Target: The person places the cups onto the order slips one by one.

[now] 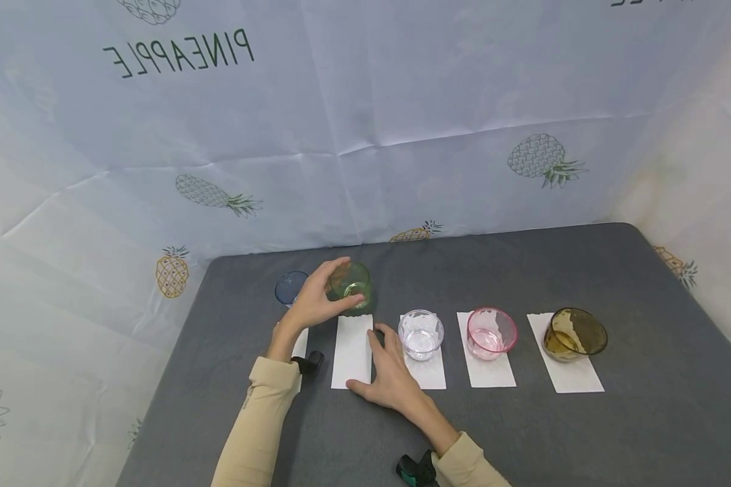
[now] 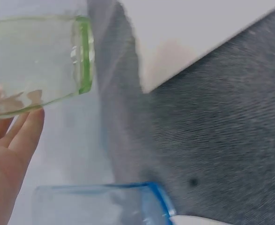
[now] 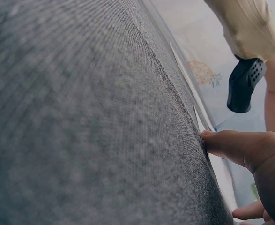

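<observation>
My left hand (image 1: 319,297) holds a green glass cup (image 1: 359,276), with the thumb across its near side and the fingers on its left and far side. In the left wrist view the green cup (image 2: 39,56) shows fingertips against its wall. My right hand (image 1: 392,375) rests, fingers spread, along the right and near edges of a white paper strip (image 1: 350,352). The right wrist view shows its thumb (image 3: 231,145) at the paper's edge. A blue glass cup (image 1: 289,287) stands to the left, partly behind the left hand.
To the right, a clear cup (image 1: 422,336), a pink cup (image 1: 491,333) and an amber cup (image 1: 575,334) each stand on a white paper strip. Another strip (image 1: 301,345) lies partly hidden under the left wrist. A pineapple-print cloth (image 1: 341,189) hangs behind the grey table (image 1: 658,352).
</observation>
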Demonstrator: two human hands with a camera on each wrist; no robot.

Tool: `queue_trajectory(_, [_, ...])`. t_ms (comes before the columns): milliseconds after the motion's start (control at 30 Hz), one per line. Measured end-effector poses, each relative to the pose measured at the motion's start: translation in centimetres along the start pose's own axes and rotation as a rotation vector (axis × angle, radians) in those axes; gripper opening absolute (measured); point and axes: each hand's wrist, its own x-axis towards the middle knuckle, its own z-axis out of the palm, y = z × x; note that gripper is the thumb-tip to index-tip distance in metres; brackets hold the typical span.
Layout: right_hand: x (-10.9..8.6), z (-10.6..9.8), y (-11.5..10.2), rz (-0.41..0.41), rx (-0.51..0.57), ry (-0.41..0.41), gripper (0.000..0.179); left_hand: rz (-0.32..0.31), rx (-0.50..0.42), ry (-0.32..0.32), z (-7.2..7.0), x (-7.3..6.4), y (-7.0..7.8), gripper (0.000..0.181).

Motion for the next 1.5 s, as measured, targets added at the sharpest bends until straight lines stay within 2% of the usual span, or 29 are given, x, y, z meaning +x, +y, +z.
queue_trajectory(267, [-0.1, 0.1, 0.1, 0.004, -0.001, -0.001, 0.091, -0.016, -0.082, 0.001, -1.7, -2.2, 1.1, 0.079])
queue_trajectory(533, [-0.1, 0.2, 0.2, 0.009, -0.022, 0.004, 0.091, -0.011, -0.110, 0.005, -3.0, -3.9, 2.0, 0.077])
queue_trajectory(700, [-0.1, 0.2, 0.2, 0.011, -0.012, 0.003, 0.091, 0.013, -0.114, -0.002, -3.5, -4.5, 2.5, 0.078])
queue_trajectory(1033, [-0.1, 0.2, 0.2, 0.007, -0.009, 0.013, 0.091, 0.021, -0.070, -0.032, -3.3, -5.1, 2.9, 0.076])
queue_trajectory(1500, [0.0, 0.1, 0.1, -0.003, -0.016, 0.011, 0.091, 0.031, -0.061, -0.121, -2.3, -5.6, 2.3, 0.075])
